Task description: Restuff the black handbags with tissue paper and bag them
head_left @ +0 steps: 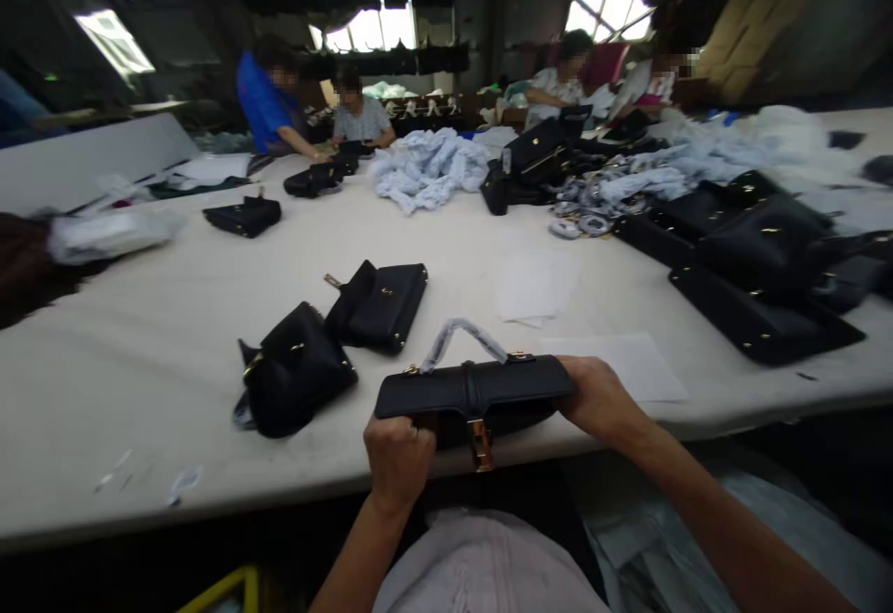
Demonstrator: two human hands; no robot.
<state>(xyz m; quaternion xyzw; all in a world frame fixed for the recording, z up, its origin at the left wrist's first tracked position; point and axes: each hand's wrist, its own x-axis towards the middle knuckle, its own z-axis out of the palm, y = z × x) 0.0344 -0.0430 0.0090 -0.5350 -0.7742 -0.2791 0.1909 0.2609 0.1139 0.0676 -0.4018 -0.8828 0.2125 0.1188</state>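
handbag (425, 395): black (clasp (480, 446): gold) | table (174, 315): off-white | heap (433, 166): pale blue | shirt (257, 106): vivid blue

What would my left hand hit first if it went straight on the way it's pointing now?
The black flap handbag: your left hand already seems to be touching it near its left end, though exact depth is hard to judge.

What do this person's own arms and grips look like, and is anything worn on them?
The left grip and right grip are human hands without gloves. The left forearm and right forearm show no sleeves, watch or bracelet, and no cables. I see no clear markings. A pale garment shows between them.
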